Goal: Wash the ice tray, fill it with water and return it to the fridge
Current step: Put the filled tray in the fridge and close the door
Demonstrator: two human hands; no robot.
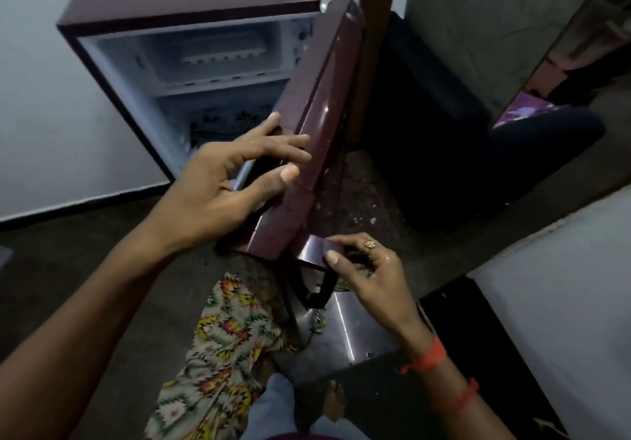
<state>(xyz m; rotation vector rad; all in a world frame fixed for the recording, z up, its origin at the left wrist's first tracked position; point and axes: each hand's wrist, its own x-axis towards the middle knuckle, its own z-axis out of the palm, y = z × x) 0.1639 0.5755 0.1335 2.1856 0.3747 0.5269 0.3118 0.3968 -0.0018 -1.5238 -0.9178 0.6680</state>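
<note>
Ice tray apparently lies crosswise in freezer; right hand pinches door.

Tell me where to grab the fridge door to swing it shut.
Take the handle, the curved bar jutting from the door's outer face at its free edge, coming from the outside. It stands clear of the panel, so it can be wrapped; the right hand pinches it, while the left hand rests on the edge.
</note>
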